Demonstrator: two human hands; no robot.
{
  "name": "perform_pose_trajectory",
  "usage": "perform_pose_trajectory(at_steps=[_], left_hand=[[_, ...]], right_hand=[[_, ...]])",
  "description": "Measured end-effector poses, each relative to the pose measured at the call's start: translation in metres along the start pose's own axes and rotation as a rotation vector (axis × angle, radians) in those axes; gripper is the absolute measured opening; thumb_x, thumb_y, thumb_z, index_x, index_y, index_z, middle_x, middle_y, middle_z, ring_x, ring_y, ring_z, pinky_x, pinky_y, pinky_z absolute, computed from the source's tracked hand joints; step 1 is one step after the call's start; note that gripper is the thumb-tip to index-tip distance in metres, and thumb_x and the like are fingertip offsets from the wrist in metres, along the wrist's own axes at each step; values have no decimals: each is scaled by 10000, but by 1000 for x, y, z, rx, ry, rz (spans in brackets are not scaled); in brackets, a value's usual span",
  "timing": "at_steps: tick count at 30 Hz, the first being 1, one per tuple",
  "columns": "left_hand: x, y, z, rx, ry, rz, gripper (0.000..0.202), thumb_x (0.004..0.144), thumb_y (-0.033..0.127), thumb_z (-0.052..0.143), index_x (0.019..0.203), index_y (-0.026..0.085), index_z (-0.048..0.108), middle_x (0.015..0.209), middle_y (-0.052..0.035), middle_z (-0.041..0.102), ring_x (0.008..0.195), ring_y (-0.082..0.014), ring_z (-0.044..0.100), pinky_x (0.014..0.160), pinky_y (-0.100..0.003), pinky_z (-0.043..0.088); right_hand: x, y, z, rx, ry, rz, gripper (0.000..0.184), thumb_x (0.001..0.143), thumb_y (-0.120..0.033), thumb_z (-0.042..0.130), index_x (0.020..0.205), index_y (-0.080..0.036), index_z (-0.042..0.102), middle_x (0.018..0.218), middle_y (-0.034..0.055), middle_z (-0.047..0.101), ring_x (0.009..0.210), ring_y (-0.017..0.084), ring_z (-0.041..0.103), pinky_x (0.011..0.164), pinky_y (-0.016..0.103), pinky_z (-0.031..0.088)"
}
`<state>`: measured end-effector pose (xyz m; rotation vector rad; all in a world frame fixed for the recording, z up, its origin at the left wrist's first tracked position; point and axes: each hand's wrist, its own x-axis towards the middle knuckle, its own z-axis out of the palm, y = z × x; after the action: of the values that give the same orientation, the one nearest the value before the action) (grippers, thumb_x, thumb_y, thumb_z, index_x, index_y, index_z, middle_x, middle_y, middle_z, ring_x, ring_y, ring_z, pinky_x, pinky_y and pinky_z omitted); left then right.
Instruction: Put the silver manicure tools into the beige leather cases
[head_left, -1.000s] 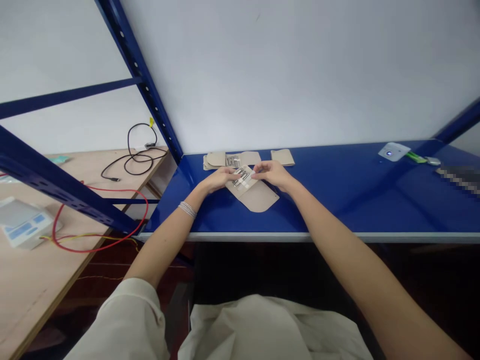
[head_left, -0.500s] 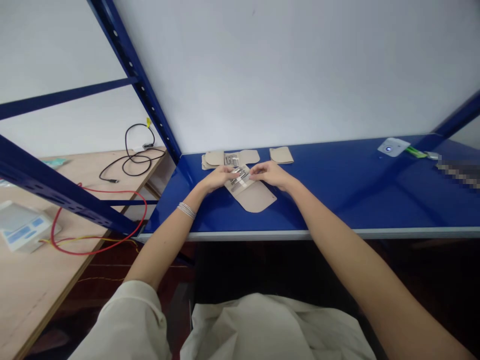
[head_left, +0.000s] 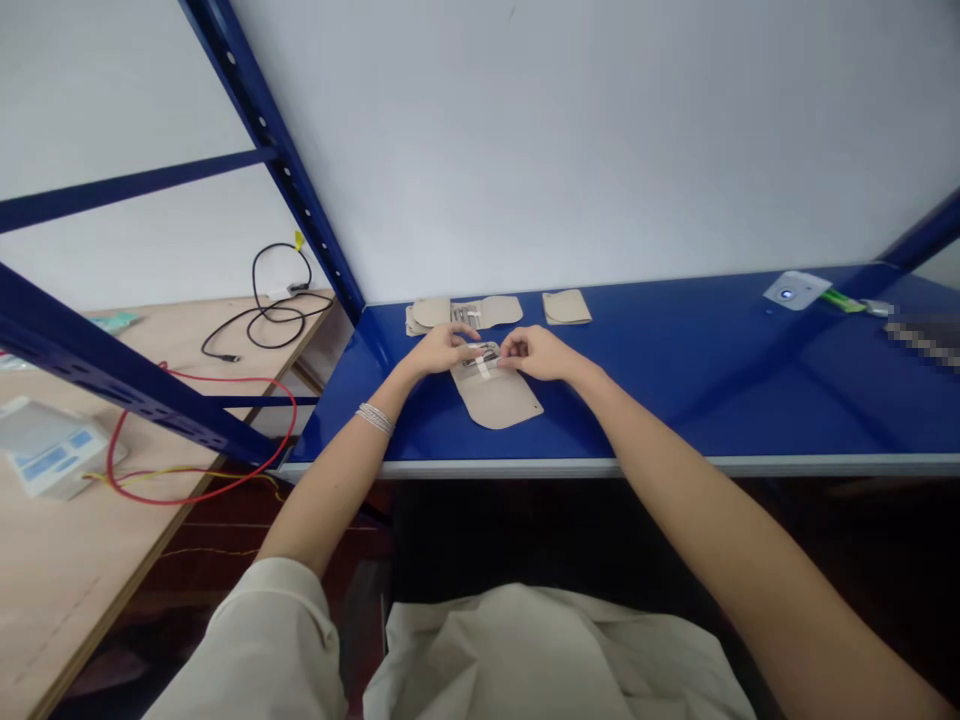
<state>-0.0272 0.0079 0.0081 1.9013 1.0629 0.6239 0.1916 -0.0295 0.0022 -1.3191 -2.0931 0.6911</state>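
Observation:
An opened beige case (head_left: pixel 499 400) with rounded ends lies on the blue tabletop, its plain flap towards me. Small metal tools (head_left: pixel 480 360) sit under a pale band near its far end, partly hidden by my fingers; their kind is too small to make out. My left hand (head_left: pixel 441 350) grips the case's far left edge, thumb over the tools. On the far right edge, my right hand (head_left: pixel 541 353) has its thumb and bent fingers closed on the case. Behind them rests another opened beige case (head_left: pixel 501 311) with metal tools, beside stacked beige pieces (head_left: pixel 430 312).
A folded beige case (head_left: pixel 568 307) lies near the wall. Further right are a white packet (head_left: pixel 795 291) and a green item (head_left: pixel 841 300). Blue rack posts (head_left: pixel 281 170) rise at left. The wooden table (head_left: pixel 67 590) holds cables (head_left: pixel 274 318) and a white device (head_left: pixel 52 450).
The case has turned a little, its near flap swinging left. Its far end looks more foreshortened, and the fingers of both hands have shifted along its far edges.

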Motion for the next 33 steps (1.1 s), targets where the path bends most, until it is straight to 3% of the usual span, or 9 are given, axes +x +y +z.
perform_pose_trajectory(at_steps=[5, 10, 14, 20, 25, 33], left_hand=[[2, -4, -2, 234, -11, 196, 379, 730, 369, 715, 1005, 109, 693, 761, -47, 696, 645, -131, 582, 619, -238, 437], [1, 4, -2, 377, 95, 330, 265, 670, 284, 762, 894, 143, 759, 948, -72, 718, 842, -172, 600, 732, -253, 460], [-3, 10, 1, 356, -20, 312, 178, 696, 222, 722, 836, 124, 771, 814, -62, 730, 731, -146, 604, 673, -241, 447], [-8, 15, 0, 370, -99, 315, 199, 714, 244, 710, 857, 126, 783, 802, -65, 739, 714, -150, 623, 643, -235, 451], [-12, 21, -2, 449, -103, 261, 238, 647, 265, 788, 835, 119, 776, 727, -57, 723, 674, -153, 620, 628, -242, 450], [-18, 33, 3, 576, -62, 202, 185, 671, 284, 777, 782, 136, 787, 639, -37, 688, 574, -133, 560, 590, -258, 413]], right_hand=[[-4, -4, 6, -85, -33, 21, 101, 720, -241, 686, 765, -154, 661, 721, 13, 626, 610, 117, 500, 580, 247, 364], [-4, -6, 4, -121, -40, 83, 115, 735, -251, 694, 783, -148, 675, 711, 22, 645, 598, 121, 518, 571, 245, 379], [-4, -6, 1, -121, -45, 114, 130, 730, -260, 706, 786, -146, 684, 720, 25, 654, 599, 118, 531, 573, 239, 394], [-4, -7, 0, -97, -62, 121, 116, 736, -234, 681, 810, -145, 695, 732, 22, 666, 611, 117, 540, 614, 241, 416], [-5, -8, 0, -88, -52, 129, 108, 726, -195, 665, 811, -140, 705, 749, 28, 676, 641, 124, 555, 627, 242, 422], [-6, -11, 1, -87, -65, 160, 106, 711, -200, 681, 794, -141, 711, 744, 33, 683, 627, 127, 555, 606, 244, 420]])
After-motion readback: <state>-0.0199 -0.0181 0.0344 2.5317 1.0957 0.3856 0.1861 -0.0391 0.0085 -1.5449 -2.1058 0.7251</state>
